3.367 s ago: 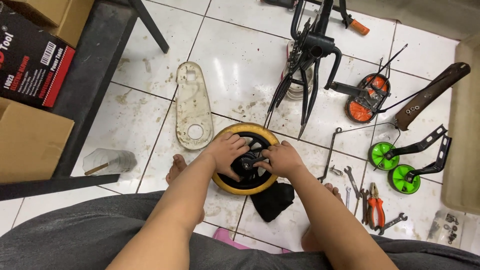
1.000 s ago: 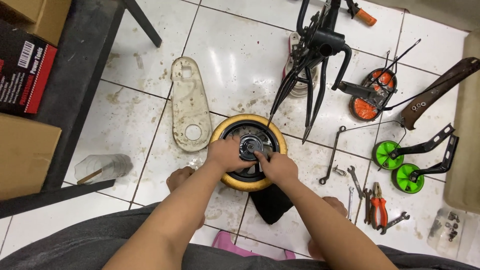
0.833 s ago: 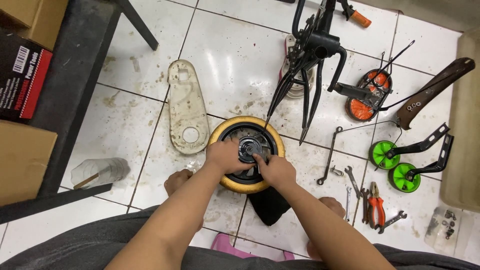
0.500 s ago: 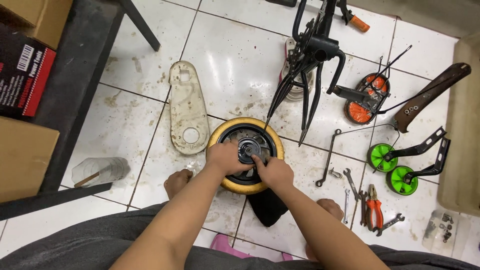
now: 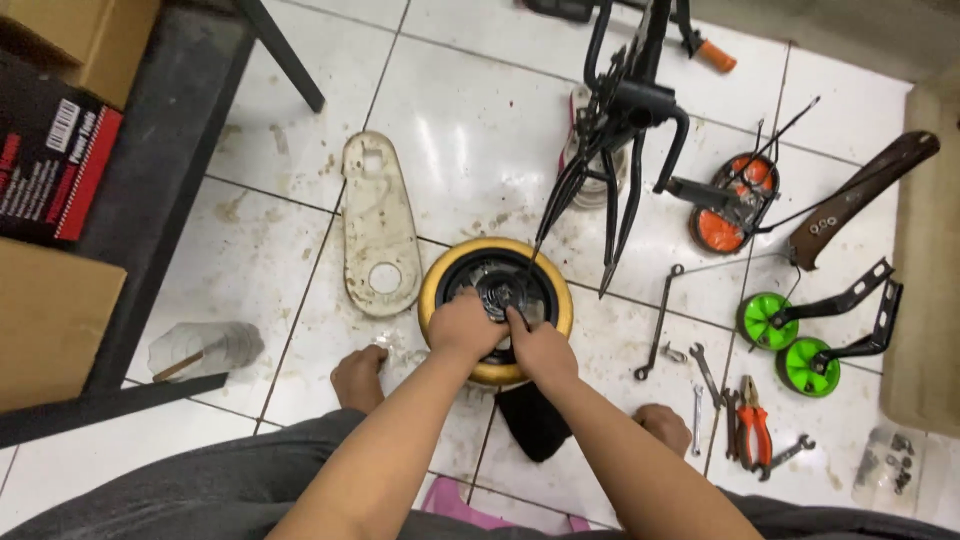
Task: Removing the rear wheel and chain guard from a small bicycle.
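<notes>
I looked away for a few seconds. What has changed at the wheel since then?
Little: both hands, left and right, stayed on the hub of the yellow-rimmed wheel, drawing closer together over it. The wheel lies flat as before; the white cover, frame and pliers haven't moved.

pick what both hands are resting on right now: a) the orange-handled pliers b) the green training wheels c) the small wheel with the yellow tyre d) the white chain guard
c: the left hand and the right hand both sit on the hub area of the small wheel with the yellow tyre, lying flat on the tiled floor; the other options lie untouched off to the sides.
</notes>
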